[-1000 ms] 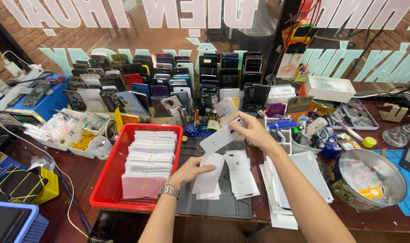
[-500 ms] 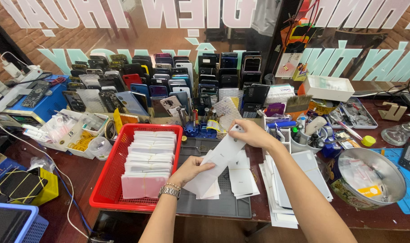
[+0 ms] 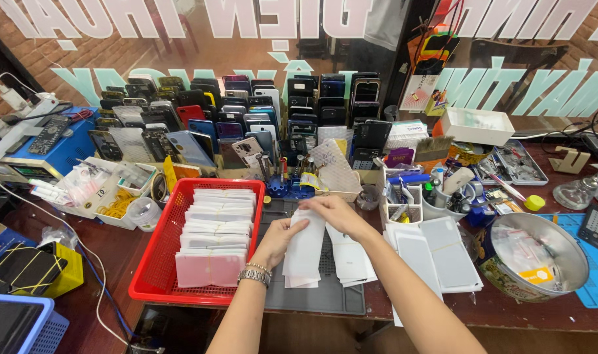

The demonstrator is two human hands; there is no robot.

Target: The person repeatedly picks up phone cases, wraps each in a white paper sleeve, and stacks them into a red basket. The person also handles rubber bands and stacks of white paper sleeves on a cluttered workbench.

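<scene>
While both hands meet over the grey mat (image 3: 325, 288) at the middle of the table (image 3: 102, 262), the biggest things ring them: rows of phones (image 3: 246, 111) stand at 12 o'clock, a red basket (image 3: 156, 255) filled with white packets (image 3: 214, 229) sits at 9 o'clock, and a steel bowl (image 3: 561, 255) lies at 3 o'clock. Flat white sleeves (image 3: 437, 252) are spread between mat and bowl. At the centre, the left hand (image 3: 279, 239) and right hand (image 3: 335, 213) share one white packet (image 3: 305, 249), held flat just above a small pile on the mat. Left fingers are closed along its left edge; right fingers pinch its top edge, thumb beneath.

The packet looks thin, light and slightly bendy, probably smooth card or film that could slide out of a loose pinch. Whatever is inside may crease or crack, so holding it by opposite edges, as both hands do, seems safest.
</scene>
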